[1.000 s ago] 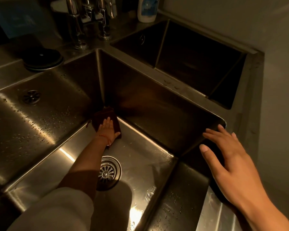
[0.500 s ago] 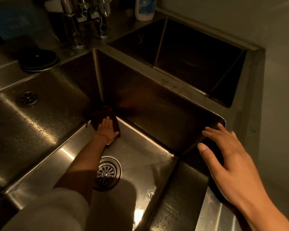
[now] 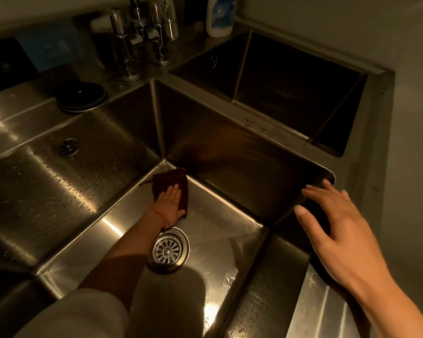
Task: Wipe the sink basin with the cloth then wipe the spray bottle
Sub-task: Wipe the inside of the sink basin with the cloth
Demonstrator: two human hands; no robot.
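A dark maroon cloth (image 3: 161, 182) lies flat on the floor of the steel sink basin (image 3: 215, 215), near its far corner. My left hand (image 3: 170, 203) presses down on the cloth with fingers stretched out, the arm reaching deep into the basin. Just in front of the wrist sits the round drain strainer (image 3: 167, 250). My right hand (image 3: 327, 223) hovers over the basin's right rim, fingers spread, holding nothing. A white bottle with a blue label (image 3: 220, 15) stands at the back by the wall; its top is cut off, so I cannot tell if it is the spray bottle.
Chrome taps (image 3: 142, 37) rise behind the basin. A second, darker basin (image 3: 291, 93) lies at the back right. On the left is a wet draining board with a small drain (image 3: 67, 147) and a round black lid (image 3: 82, 96). A wall bounds the right side.
My left hand and the cloth have stayed in the far corner, shifting only slightly. The right hand holds its place over the rim. The view has tilted a little.
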